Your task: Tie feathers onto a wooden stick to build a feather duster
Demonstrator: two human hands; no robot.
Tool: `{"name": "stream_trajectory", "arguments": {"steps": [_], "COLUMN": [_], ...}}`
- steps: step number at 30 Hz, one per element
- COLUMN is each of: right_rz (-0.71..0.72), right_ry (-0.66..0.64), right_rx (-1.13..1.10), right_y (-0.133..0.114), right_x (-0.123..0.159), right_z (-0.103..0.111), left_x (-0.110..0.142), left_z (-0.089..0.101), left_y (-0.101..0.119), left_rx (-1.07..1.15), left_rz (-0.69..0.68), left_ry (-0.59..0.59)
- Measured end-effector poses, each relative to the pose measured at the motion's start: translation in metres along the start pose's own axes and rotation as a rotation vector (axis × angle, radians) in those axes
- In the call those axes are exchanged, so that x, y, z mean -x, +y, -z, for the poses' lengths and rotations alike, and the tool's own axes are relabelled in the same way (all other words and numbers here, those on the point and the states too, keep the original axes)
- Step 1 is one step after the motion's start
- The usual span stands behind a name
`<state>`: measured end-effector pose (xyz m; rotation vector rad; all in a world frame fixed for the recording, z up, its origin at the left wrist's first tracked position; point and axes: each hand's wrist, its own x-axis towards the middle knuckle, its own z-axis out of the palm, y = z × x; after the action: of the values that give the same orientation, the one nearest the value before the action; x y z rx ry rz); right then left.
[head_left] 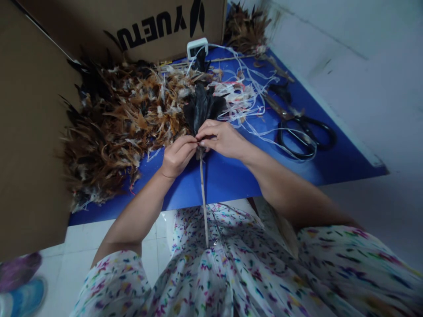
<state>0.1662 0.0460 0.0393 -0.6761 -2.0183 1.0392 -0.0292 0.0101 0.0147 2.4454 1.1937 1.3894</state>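
A thin stick (204, 193) runs from the cloth at my lap up to a fan of black feathers (202, 105) over the table. Where feathers and stick meet, my left hand (180, 154) is closed in a pinch from the left side. From the right, my right hand (224, 138) pinches the base of the black feathers, its fingertips almost touching those of the left. Whatever fine piece lies between the fingertips is too small to make out. Brown feathers (132, 110) lie in a thick heap just left of my hands.
Large black-handled scissors (306, 127) lie at the right on the blue table (337, 160), near tangled white plastic strips (236, 99). A white device (197, 47) stands before a cardboard box (99, 22) at the back. More feathers (246, 28) fill the far corner beside the wall.
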Motion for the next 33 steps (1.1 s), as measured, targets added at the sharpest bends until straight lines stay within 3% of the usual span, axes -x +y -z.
{"name": "stream_trajectory", "arguments": {"steps": [5,17,22,33], "right_rz": [0.012,0.151,0.120,0.054], "right_ry": [-0.010,-0.114,-0.129,-0.118], "right_rx": [0.000,0.256,0.326,0.400], "right_y": [-0.002,-0.005,-0.008,-0.018], "right_x": [0.000,-0.002,-0.002,0.000], "right_z": [0.002,0.009,0.006,0.011], "left_x": [-0.002,-0.004,-0.005,-0.006], "left_z": [0.001,0.004,0.004,0.003], "left_y": [0.003,0.004,0.005,0.008], "left_rx": [-0.021,-0.063,-0.082,-0.067], "left_rz": [0.011,-0.153,-0.236,-0.161], "left_ry": [0.008,0.032,0.077,0.060]}}
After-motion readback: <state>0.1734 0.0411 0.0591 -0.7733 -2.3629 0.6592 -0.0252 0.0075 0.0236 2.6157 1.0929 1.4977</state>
